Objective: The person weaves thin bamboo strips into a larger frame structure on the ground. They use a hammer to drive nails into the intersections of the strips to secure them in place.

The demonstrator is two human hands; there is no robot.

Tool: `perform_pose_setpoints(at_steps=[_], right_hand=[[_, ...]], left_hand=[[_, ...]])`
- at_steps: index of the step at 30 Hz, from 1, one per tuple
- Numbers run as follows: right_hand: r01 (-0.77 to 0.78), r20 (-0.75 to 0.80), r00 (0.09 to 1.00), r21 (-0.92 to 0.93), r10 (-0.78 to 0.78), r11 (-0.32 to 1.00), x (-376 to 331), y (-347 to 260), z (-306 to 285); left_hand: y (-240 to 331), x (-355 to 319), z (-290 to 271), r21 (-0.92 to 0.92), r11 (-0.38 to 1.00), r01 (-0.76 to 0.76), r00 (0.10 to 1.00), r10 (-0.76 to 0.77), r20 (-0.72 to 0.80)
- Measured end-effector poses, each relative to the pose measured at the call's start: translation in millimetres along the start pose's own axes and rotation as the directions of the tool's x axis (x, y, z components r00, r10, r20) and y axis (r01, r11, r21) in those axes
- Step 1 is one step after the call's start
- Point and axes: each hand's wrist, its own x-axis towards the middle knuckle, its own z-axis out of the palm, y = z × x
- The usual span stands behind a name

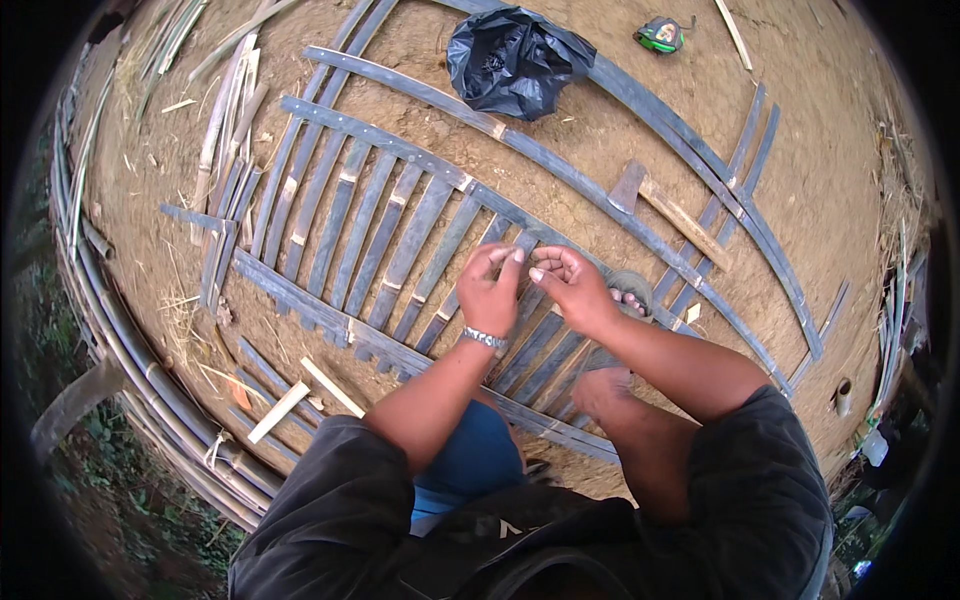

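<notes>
My left hand [488, 292], with a metal-banded watch or bracelet [484, 337] at its wrist, is raised over a panel of dark split-bamboo slats. My right hand [578, 288] faces it, a small gap away. Thumb and fingers are pressed together on both hands; anything between them is too small to make out. Below them the panel's slats [402, 240] lie side by side between a far rail [375, 140] with small dots along it and a near rail [390, 350]. My foot [628, 300] shows partly behind my right hand, by the far rail.
A hatchet [685, 222] with a wooden handle lies to the right, beyond a long bamboo strip [590, 222]. Farther off are a black plastic bag [515, 65] and a green-black tape measure [660, 36]. Loose strips [228, 135] lie left; bamboo poles [150, 365] edge the dirt floor.
</notes>
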Motion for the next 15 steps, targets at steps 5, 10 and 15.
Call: perform_pose_setpoints(at_steps=[5,10,15], right_hand=[[-0.071,0.063,0.995,-0.118,0.079,0.990,-4,-11,-7],[-0.094,0.070,0.992,-0.162,0.106,0.982,-6,-9,-9],[-0.104,0.097,0.987,-0.206,0.126,0.973,-9,-16,-6]], left_hand=[[-17,49,-3,0.270,0.847,-0.457,0.884,0.466,0.035],[-18,60,-2,0.374,0.730,-0.572,0.812,0.568,0.133],[-33,66,1,0.417,0.711,-0.566,0.810,0.575,0.119]])
